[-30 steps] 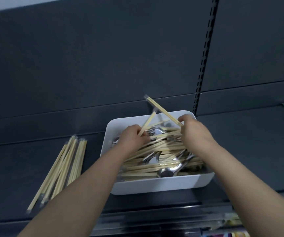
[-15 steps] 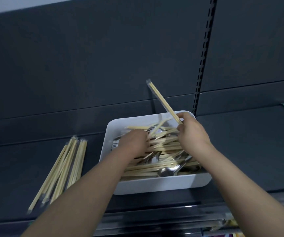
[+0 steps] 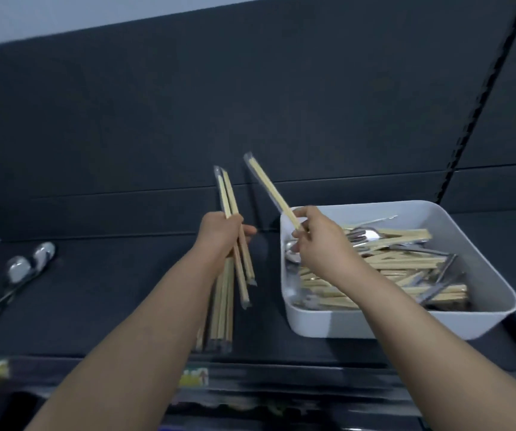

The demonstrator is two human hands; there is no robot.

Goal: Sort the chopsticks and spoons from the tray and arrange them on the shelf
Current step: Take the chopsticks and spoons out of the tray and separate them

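I am mid-sort on the chopsticks. At frame centre my left hand [image 3: 219,233] grips a wrapped bundle [image 3: 230,197] above the chopstick pile [image 3: 222,315] on the shelf [image 3: 110,290]. My right hand [image 3: 318,241] pinches one more wrapped pair [image 3: 270,189] over the left rim of the tray [image 3: 405,331]. Next, I judge, both loads go down aligned onto that pile, while the sorted spoons [image 3: 26,265] lie far left.
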